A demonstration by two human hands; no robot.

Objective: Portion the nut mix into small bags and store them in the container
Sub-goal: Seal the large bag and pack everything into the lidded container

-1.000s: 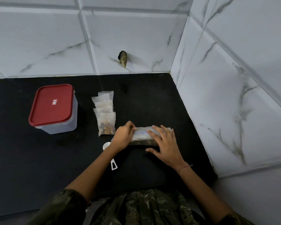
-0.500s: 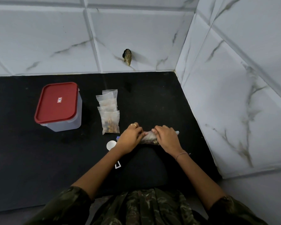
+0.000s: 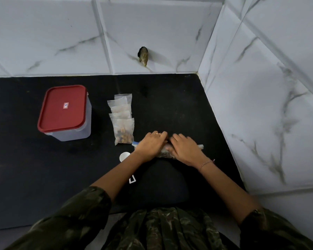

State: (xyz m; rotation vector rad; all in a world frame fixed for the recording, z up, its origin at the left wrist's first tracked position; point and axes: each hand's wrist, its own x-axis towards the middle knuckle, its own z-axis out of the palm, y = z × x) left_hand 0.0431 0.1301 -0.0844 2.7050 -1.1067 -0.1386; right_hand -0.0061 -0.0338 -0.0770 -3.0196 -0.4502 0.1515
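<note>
On the black counter (image 3: 43, 177), close to the front edge and well to the right of the container (image 3: 65, 114), a large bag of nut mix (image 3: 167, 153) is found rolled into a tight bundle. It is pressed flat under the left hand (image 3: 150, 146) and the right hand (image 3: 185, 148), both palms down and fingers nearly closed over the roll; only its two ends and a strip of nuts between the wrists are seen. One second before, the bag was broader and the right hand lay spread open upon it; half a second before, it was pinched between both hands; now it is narrower and pushed down.

Container: red lid fitted, clear body, unmoved across the frames.

Small bags (image 3: 122, 116): an overlapping row just right of the container, the nearest one showing nuts, unchanged.

Scoop (image 3: 124, 156): white, lying right of the container and near the front, its bowl beside the left wrist, its handle partly hidden under the left forearm, in the same place as before.

Bracelet (image 3: 206, 162): worn at the right wrist. Ring (image 3: 158, 134): worn on the left hand.
</note>
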